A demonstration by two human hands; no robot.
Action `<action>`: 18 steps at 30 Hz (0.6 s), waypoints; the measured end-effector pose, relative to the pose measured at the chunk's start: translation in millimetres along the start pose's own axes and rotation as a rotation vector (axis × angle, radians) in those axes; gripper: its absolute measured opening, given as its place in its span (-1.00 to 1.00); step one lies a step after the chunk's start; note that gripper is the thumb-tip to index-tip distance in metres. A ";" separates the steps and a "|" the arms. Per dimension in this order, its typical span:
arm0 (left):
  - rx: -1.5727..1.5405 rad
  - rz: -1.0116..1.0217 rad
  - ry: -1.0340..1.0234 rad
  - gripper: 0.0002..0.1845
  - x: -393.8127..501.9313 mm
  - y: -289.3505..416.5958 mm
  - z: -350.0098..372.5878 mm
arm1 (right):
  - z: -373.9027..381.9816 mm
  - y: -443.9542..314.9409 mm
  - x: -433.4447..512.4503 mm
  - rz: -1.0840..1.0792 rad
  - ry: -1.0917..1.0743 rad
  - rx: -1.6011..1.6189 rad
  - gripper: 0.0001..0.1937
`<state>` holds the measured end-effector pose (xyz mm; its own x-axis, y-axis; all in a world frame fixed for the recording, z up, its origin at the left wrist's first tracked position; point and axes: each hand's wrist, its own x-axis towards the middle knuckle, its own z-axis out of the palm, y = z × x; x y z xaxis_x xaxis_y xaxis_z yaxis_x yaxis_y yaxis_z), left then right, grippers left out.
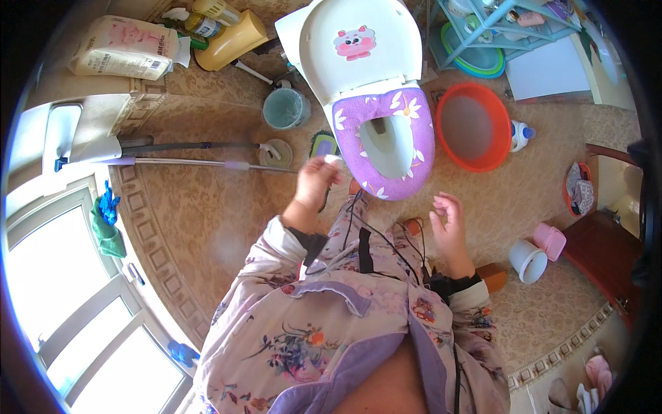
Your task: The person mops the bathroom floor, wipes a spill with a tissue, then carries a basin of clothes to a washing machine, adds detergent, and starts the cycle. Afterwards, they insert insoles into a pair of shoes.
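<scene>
Before me stands a white toilet with its lid (pixel 362 57) raised; the lid bears a pink and white animal sticker (pixel 354 43). A purple flowered fabric cover (pixel 381 192) lies around the seat. My left hand (pixel 316 181) is just left of the seat's front, its fingers closed on a small white item (pixel 332 160), perhaps paper or tissue. My right hand (pixel 448 217) is at the right, past the front of the seat, fingers apart and slightly curled, holding nothing. Black cords hang over my patterned trousers between the hands.
A red basin (pixel 473 168) of cloudy water stands right of the toilet, beside a white bottle (pixel 521 135). A lined bin (pixel 287 109) and long-handled mops (pixel 196 161) are at the left. A blue shelf rack (pixel 481 31) stands back right; a white bucket (pixel 527 261) is lower right.
</scene>
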<state>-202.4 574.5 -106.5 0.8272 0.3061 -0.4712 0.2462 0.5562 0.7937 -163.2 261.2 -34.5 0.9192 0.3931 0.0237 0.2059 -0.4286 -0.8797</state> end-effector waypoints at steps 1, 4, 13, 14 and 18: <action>-0.021 0.043 0.060 -0.88 13.6 8.5 -20.4 | -3.0 1.7 0.5 0.038 0.012 -0.036 -0.66; -0.061 0.090 0.270 -0.88 57.2 29.5 -81.6 | -14.4 8.0 -4.0 0.139 0.011 -0.053 -0.68; -0.189 0.064 0.537 -0.82 148.5 48.6 -167.6 | -43.8 14.9 -62.6 0.310 0.093 -0.311 -0.79; -0.178 0.073 0.531 -0.81 157.0 52.0 -171.5 | -44.4 14.4 -68.7 0.333 0.092 -0.324 -0.79; -0.093 0.042 0.615 -0.76 189.5 63.1 -183.6 | -45.5 6.1 -84.4 0.380 0.141 -0.340 -0.79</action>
<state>-122.8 809.4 -216.3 0.3859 0.7029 -0.5975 0.1519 0.5904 0.7927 -224.2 188.4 -20.3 0.9816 0.0557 -0.1826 -0.0747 -0.7682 -0.6358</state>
